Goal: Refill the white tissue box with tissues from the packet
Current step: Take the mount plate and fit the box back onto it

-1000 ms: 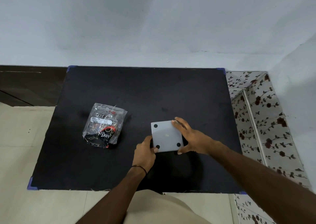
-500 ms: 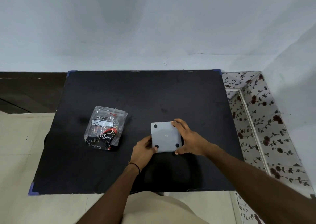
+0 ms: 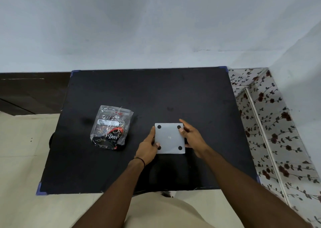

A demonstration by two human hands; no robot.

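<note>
A square white plastic tissue box (image 3: 169, 138) sits near the middle of a black-topped square table (image 3: 173, 97), turned so that a flat face with four small black round feet at its corners looks up at the camera. The left hand (image 3: 147, 147) clasps the box's left side: its fingers are curled along that edge and the thumb tip lies on the upper face by the near-left foot. A thin dark band circles the left wrist. The right hand (image 3: 192, 137) clasps the opposite side, thumb tip resting on the upper face just beside the far-right foot, the other fingers wrapped around the right edge and partly hidden behind the box. Both hands are thus closed on the box; whether it is lifted off the table or resting on it cannot be told.

To the left, well apart from the box, a crumpled clear plastic packet (image 3: 111, 127) with a white label and dark printed contents lies flat on the table. Nothing touches it. A pale grey wall stands behind the table, and a floral-patterned surface runs along its right side
</note>
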